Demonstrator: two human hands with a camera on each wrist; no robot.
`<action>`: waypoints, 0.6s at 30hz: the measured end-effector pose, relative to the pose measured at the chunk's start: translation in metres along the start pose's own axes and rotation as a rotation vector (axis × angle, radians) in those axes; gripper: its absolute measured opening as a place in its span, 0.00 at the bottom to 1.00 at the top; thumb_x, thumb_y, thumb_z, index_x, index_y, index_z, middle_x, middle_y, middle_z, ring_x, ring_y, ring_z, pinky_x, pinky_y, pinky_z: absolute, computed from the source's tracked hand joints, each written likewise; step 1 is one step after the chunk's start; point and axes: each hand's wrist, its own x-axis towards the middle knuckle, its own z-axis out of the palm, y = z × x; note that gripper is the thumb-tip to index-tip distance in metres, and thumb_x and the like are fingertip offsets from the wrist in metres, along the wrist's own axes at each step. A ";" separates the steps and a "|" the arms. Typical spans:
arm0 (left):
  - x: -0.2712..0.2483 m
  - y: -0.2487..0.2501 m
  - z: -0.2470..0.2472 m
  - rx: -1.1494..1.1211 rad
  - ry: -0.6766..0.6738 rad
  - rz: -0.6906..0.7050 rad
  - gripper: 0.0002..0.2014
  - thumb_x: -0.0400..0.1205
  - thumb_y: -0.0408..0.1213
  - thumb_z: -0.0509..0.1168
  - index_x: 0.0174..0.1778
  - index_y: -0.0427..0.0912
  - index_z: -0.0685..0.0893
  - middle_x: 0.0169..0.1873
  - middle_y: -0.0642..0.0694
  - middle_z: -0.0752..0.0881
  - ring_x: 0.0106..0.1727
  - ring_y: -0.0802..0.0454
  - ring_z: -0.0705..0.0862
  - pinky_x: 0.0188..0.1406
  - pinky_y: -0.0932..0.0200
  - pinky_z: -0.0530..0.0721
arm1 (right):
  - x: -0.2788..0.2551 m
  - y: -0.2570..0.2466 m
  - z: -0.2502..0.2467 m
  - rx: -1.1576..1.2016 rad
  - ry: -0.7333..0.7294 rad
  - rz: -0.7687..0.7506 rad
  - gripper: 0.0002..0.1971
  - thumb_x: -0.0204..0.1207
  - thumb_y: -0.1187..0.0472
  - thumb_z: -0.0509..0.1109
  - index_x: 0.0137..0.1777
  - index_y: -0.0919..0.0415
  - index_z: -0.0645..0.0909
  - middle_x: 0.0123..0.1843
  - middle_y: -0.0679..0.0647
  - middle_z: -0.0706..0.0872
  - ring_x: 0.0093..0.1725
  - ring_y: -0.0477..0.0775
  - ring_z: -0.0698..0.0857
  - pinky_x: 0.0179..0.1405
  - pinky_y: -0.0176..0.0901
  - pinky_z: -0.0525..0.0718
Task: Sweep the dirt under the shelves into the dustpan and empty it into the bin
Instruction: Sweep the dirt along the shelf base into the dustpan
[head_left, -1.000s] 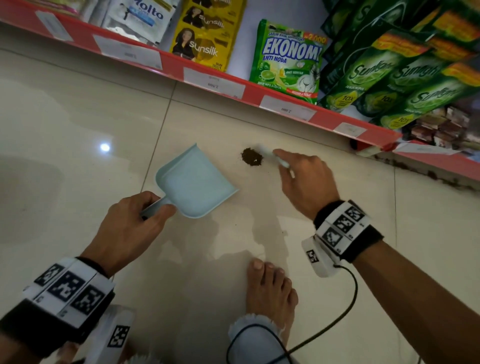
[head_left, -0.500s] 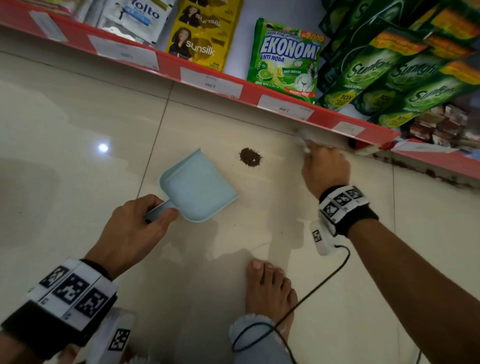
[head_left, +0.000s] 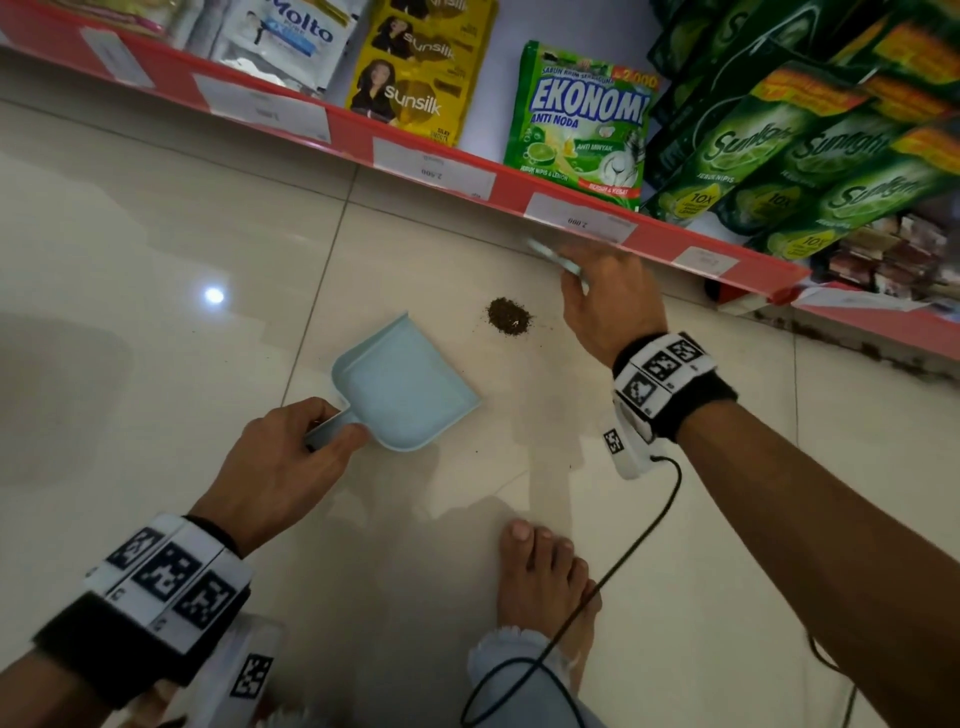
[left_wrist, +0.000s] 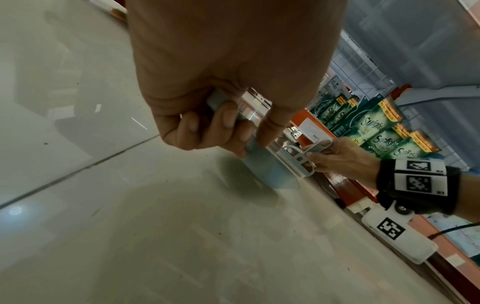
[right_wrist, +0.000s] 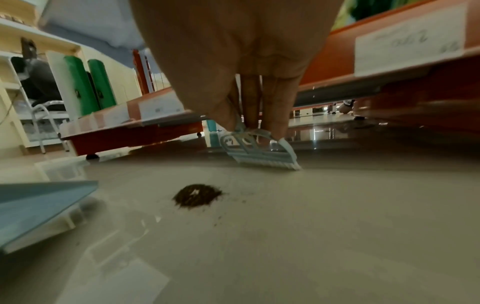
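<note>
A small pile of dark dirt (head_left: 508, 315) (right_wrist: 197, 195) lies on the pale tiled floor in front of the red shelf edge (head_left: 649, 236). A light blue dustpan (head_left: 402, 384) (right_wrist: 36, 207) rests on the floor left of the pile, its mouth toward it. My left hand (head_left: 291, 467) (left_wrist: 221, 127) grips the dustpan's handle. My right hand (head_left: 608, 296) (right_wrist: 249, 115) pinches a small pale blue brush (head_left: 553, 257) (right_wrist: 259, 152) (left_wrist: 303, 158), held right of and beyond the pile, close to the shelf's lower edge, bristles near the floor.
Packets of detergent and shampoo (head_left: 576, 124) fill the low shelf above its price tags. My bare foot (head_left: 540, 582) stands on the floor below the pile, with a black cable (head_left: 623, 561) running across it. A dark gap under the shelf (right_wrist: 389, 107) shows in the right wrist view.
My right hand carried the brush from the pile out to the right toward the shelf edge, then came back slightly left. The dustpan and left hand stayed in place.
</note>
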 end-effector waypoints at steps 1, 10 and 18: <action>0.000 0.006 0.010 -0.021 0.001 0.009 0.20 0.81 0.49 0.69 0.27 0.49 0.72 0.19 0.55 0.73 0.23 0.56 0.72 0.25 0.61 0.68 | -0.001 -0.002 0.004 0.015 -0.026 -0.035 0.15 0.84 0.62 0.61 0.66 0.58 0.84 0.58 0.60 0.90 0.52 0.64 0.87 0.52 0.56 0.87; 0.005 -0.003 0.017 -0.045 0.012 0.008 0.19 0.81 0.49 0.69 0.28 0.47 0.74 0.19 0.54 0.75 0.24 0.57 0.73 0.26 0.60 0.68 | -0.036 0.013 0.006 0.182 -0.163 -0.331 0.16 0.81 0.69 0.68 0.67 0.61 0.85 0.65 0.59 0.88 0.63 0.61 0.86 0.65 0.59 0.83; 0.019 0.022 0.027 0.007 -0.037 0.016 0.17 0.80 0.48 0.69 0.29 0.47 0.74 0.22 0.52 0.77 0.25 0.55 0.75 0.26 0.59 0.68 | -0.028 0.025 -0.008 0.218 0.117 -0.151 0.13 0.84 0.62 0.65 0.65 0.61 0.84 0.57 0.56 0.88 0.51 0.58 0.86 0.52 0.57 0.87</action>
